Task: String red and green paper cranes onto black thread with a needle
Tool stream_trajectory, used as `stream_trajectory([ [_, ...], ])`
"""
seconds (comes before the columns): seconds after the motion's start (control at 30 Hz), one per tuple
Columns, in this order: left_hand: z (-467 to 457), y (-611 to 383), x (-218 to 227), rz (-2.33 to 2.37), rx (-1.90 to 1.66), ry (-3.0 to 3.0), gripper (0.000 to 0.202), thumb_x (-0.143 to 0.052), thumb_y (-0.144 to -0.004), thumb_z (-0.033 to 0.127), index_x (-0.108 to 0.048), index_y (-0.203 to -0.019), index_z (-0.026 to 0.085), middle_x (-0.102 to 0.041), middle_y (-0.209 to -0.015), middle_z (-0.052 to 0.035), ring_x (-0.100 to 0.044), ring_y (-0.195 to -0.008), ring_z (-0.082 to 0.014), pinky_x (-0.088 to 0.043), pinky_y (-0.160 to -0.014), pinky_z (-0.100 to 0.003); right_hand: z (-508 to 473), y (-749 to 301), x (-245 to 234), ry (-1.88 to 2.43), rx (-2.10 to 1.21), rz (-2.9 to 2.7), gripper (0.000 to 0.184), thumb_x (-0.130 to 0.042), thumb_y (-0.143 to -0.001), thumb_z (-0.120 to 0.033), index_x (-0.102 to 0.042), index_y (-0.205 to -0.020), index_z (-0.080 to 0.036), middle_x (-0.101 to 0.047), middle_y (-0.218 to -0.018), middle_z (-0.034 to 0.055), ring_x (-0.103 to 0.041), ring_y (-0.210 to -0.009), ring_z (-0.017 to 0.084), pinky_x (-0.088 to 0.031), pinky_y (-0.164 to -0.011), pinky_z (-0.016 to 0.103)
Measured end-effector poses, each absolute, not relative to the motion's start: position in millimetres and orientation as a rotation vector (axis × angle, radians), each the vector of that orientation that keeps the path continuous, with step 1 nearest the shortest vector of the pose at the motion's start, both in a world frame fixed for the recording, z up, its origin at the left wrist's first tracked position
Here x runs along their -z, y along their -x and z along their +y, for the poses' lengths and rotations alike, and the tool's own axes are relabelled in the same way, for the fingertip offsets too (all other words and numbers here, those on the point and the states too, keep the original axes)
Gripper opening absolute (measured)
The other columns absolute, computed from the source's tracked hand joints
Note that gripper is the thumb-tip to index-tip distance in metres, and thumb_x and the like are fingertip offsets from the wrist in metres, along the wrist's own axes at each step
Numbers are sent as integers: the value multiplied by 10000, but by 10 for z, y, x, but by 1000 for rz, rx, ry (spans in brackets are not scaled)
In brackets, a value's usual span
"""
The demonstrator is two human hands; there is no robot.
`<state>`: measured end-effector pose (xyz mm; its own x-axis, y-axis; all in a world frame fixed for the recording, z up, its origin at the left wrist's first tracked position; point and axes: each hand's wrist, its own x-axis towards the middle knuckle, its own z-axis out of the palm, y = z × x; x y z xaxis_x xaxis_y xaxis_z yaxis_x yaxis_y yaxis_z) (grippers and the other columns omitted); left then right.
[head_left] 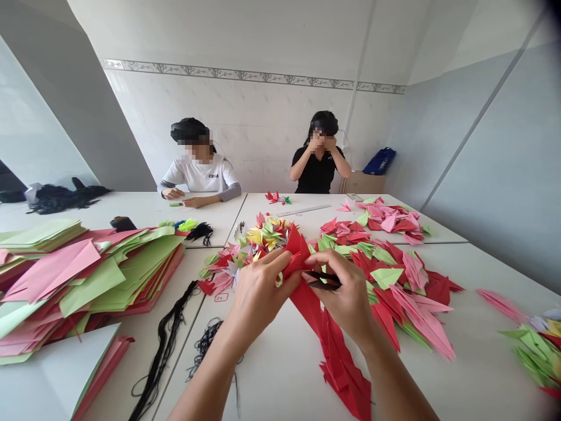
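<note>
My left hand point(262, 287) is closed on a red folded paper piece point(297, 252), thumb and fingers pinching it in front of me. My right hand point(346, 292) meets it from the other side, its fingertips at the paper. A black two-armed tool point(323, 279) lies in the curled fingers of that hand; its exact kind is hard to make out. Below the hands, a strip of red folded papers point(344, 365) stretches toward the table's front. Just beyond is a heap of yellow, green and pink folded papers point(263, 234).
Tall stacks of coloured paper point(127, 280) stand at left. Black cord point(166, 345) and tangled thread point(205, 345) lie nearby. Folded papers point(398, 280) spread over the right side. A ruler point(304, 210) lies farther back. Two people point(199, 169) sit across the white table point(491, 351).
</note>
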<state>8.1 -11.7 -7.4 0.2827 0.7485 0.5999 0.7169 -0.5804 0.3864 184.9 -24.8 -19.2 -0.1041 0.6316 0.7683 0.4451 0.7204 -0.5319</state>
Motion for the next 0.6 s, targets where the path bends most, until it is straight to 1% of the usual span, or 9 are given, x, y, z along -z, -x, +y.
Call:
stream_trajectory([
  [0.03, -128, -87, 72, 1398, -1207, -2498, 284, -562, -902, 211, -353, -710, 202, -452, -678, 44, -327, -564, -107, -219, -510, -232, -239, -1844, 185, 848, -201, -1759, 24, -639, -944, -211, -618, -933, -217, -634, -813, 2, -610, -698, 130, -522, -629, 242],
  [0.1, -144, -103, 67, 1364, -1230, -2519, 276, -551, -906, 199, -359, -709, 201, -454, -681, 41, -324, -563, -106, -219, -507, -229, -226, -1839, 179, 832, -239, -1766, 57, -619, -956, -213, -607, -901, -215, -628, -817, 6, -597, -693, 131, -511, -620, 245],
  [0.2, -156, -134, 66, 1325, -1198, -2542, 228, -530, -931, 208, -423, -729, 202, -479, -695, 35, -345, -566, -108, -229, -514, -234, -225, -1841, 187, 841, -273, -1741, 19, -627, -952, -222, -609, -953, -220, -624, -832, 5, -596, -695, 132, -515, -611, 243],
  [0.27, -161, -157, 72, 1310, -1153, -2554, 201, -515, -942, 211, -459, -749, 203, -489, -705, 31, -359, -566, -109, -231, -520, -242, -230, -1843, 194, 833, -267, -1740, 22, -620, -950, -202, -612, -960, -219, -621, -842, 8, -601, -717, 134, -517, -619, 244],
  [0.33, -163, -171, 79, 1283, -1143, -2543, 200, -512, -948, 218, -464, -754, 203, -492, -712, 30, -378, -574, -108, -240, -530, -245, -233, -1846, 192, 807, -290, -1734, 50, -621, -949, -196, -610, -903, -214, -607, -820, 5, -596, -728, 134, -511, -629, 243],
  [0.4, -159, -170, 81, 1275, -1165, -2504, 233, -520, -946, 227, -432, -732, 200, -476, -702, 31, -384, -581, -107, -251, -538, -243, -228, -1867, 177, 774, -386, -1612, 127, -622, -960, -249, -587, -847, -206, -620, -824, 10, -581, -672, 117, -491, -585, 233],
  [0.5, -116, -134, 70, 1344, -1206, -2415, 313, -538, -943, 272, -365, -693, 197, -433, -674, 32, -349, -583, -110, -246, -542, -249, -198, -1982, 126, 740, -559, -1218, 240, -589, -990, -385, -534, -846, -201, -675, -867, 30, -557, -525, 85, -402, -437, 213],
  [0.57, -53, -96, 65, 1371, -1196, -2321, 338, -529, -959, 321, -362, -692, 198, -414, -664, 32, -344, -593, -114, -243, -549, -255, -165, -2125, 81, 725, -571, -977, 287, -593, -983, -437, -524, -842, -197, -672, -803, 19, -560, -478, 88, -352, -388, 206],
  [0.6, -13, -77, 70, 1361, -1177, -2266, 348, -516, -969, 345, -362, -693, 198, -398, -656, 34, -341, -596, -116, -241, -553, -258, -147, -2209, 60, 716, -544, -892, 298, -614, -968, -446, -529, -832, -195, -650, -747, 2, -564, -476, 93, -354, -388, 207],
])
